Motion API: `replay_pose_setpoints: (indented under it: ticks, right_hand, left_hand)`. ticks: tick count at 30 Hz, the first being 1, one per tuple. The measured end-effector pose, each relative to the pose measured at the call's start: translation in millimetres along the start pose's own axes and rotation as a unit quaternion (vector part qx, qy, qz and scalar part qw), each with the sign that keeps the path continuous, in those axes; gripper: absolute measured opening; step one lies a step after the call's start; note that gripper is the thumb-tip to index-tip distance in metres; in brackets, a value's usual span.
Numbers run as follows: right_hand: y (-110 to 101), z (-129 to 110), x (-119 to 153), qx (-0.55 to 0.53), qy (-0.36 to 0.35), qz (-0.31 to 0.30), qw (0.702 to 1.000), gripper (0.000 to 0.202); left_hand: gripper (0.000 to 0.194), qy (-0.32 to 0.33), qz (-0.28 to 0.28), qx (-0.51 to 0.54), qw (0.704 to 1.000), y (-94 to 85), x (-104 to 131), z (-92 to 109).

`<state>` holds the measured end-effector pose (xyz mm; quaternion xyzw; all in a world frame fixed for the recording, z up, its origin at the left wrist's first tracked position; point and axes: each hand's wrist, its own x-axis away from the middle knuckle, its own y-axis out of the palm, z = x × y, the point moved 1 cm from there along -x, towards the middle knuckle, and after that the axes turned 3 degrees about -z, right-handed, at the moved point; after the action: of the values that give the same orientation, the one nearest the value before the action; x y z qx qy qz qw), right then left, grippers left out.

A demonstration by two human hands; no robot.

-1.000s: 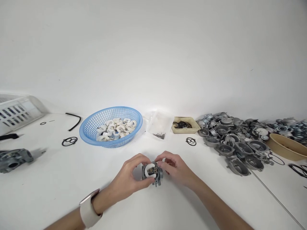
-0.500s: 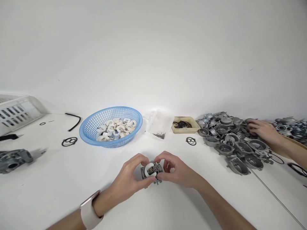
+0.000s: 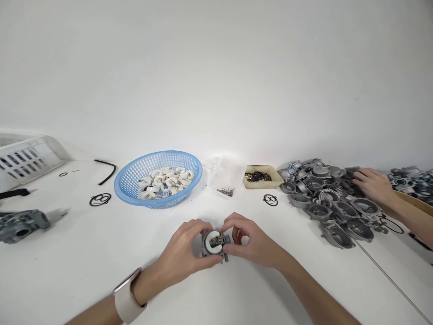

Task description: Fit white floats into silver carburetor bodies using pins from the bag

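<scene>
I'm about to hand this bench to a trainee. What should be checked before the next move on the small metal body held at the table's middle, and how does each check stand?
1. Both hands on the part: left hand and right hand grip the metal body from either side: ok.
2. White float seated flat in it: cannot tell, too small.
3. Pins lying loose beyond the hands: ok.
4. Blue basket holds white floats: ok.
5. Co-worker's hand rests on the pile of bowls, apart from the held part: ok.

Plain white wall (image 3: 216, 67), white table (image 3: 67, 271)
</scene>
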<state>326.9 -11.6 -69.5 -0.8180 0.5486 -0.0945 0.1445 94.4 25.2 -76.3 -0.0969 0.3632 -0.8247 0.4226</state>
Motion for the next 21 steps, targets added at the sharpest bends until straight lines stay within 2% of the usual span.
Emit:
replay_pose_setpoints:
  ticks: [11, 17, 21]
  right_hand:
    - [-3.2, -3.5, 2.7, 0.012, -0.019, -0.008, 1.0, 0.026]
    - [0.8, -5.5, 1.1, 0.026, -0.019, 0.015, 0.999, 0.021]
    - [3.5, -5.2, 0.3, 0.041, -0.036, 0.033, 0.998, 0.02]
  left_hand:
    - [0.045, -0.004, -0.007, -0.012, 1.0, 0.9, -0.5, 0.5]
    - [0.042, 0.034, -0.015, -0.004, 0.999, -1.6, -1.9, 1.4]
    - [0.042, 0.036, -0.007, -0.009, 0.999, -2.7, -2.7, 0.3]
